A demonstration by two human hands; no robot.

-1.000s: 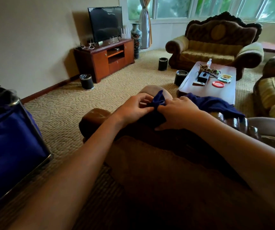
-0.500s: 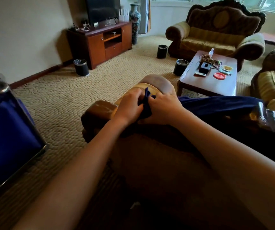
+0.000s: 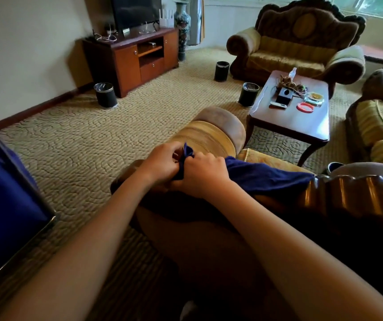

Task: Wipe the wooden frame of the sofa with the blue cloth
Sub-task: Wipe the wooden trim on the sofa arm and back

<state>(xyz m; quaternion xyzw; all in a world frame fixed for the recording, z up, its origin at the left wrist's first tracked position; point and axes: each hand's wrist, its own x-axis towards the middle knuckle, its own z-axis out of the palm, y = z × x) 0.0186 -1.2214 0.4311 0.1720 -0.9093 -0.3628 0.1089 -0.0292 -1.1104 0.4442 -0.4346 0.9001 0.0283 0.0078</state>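
In a carpeted sitting room, both hands bunch the blue cloth (image 3: 262,176) atop the sofa: left hand (image 3: 162,162) and right hand (image 3: 203,174) pinch it, its length trailing rightward over the wooden frame (image 3: 347,195) beside the right fingers.

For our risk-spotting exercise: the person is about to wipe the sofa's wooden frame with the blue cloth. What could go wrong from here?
1. Both hands, left hand and right hand, pinch one bunched end of the blue cloth; the rest trails loose over the wooden frame, so a stroke might drag an unfolded tail rather than a firm pad.
2. The cloth also lies against the upholstered armrest, so wiping may rub fabric instead of wood.
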